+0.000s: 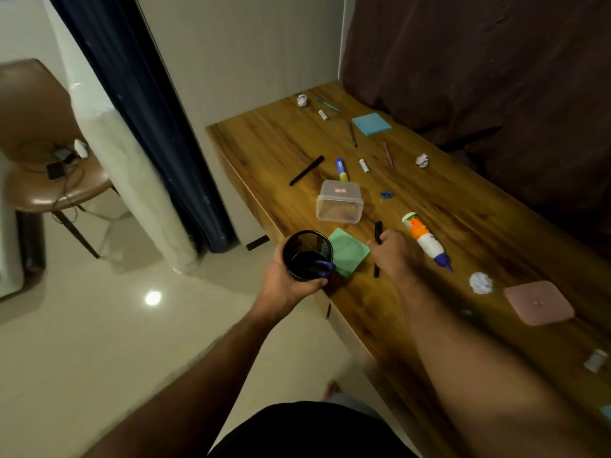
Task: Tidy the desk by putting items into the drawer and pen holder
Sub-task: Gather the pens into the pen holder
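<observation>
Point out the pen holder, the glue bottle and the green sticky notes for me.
pen holder [307, 256]: head view, on its black mesh wall, held in the left hand [291, 285].
glue bottle [425, 238]: head view, on its white body.
green sticky notes [350, 251]: head view, on the pad's top sheet.
</observation>
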Demonstrator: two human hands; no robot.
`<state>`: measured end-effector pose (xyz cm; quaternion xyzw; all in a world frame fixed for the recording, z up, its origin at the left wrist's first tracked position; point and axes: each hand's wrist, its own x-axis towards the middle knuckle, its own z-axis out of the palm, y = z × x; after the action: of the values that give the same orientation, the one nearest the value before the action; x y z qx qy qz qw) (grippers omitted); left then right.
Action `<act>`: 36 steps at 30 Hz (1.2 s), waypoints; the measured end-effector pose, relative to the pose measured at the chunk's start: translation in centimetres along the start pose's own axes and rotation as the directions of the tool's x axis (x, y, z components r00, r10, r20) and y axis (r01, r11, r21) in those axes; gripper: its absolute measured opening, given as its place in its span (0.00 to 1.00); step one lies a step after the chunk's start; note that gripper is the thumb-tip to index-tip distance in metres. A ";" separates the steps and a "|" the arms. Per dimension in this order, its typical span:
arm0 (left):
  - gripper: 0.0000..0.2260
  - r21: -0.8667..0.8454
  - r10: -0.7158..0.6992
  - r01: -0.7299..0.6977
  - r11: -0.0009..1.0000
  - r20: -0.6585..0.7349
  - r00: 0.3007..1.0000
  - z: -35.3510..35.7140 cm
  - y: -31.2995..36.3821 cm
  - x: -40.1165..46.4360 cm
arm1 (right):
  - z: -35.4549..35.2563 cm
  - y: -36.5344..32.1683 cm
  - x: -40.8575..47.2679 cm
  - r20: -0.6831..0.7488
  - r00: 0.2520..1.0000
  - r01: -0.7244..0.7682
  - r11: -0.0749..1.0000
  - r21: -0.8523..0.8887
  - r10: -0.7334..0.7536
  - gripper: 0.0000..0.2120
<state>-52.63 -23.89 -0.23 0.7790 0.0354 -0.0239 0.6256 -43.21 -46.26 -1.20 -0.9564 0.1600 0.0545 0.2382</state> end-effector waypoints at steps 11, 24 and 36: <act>0.39 0.035 0.003 -0.001 0.999 -0.059 0.998 -1.4 -0.8 4.0 | -0.1 -0.6 4.4 -0.008 0.999 -0.041 0.984 -0.176 0.040 0.15; 0.41 -0.032 -0.050 0.049 0.998 -0.052 0.997 -1.8 -2.0 8.7 | -10.5 -8.5 3.1 -0.180 0.934 0.349 0.673 0.652 -0.310 0.07; 0.42 0.003 0.055 -0.055 0.998 0.003 0.998 -7.0 -0.9 15.4 | -1.9 -17.0 3.0 0.033 0.911 0.347 0.810 0.473 -0.410 0.10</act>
<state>-37.43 -16.51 -0.87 0.7806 0.0130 -0.0077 0.6249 -34.67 -33.74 7.37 -0.8798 -0.0421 0.0303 0.4726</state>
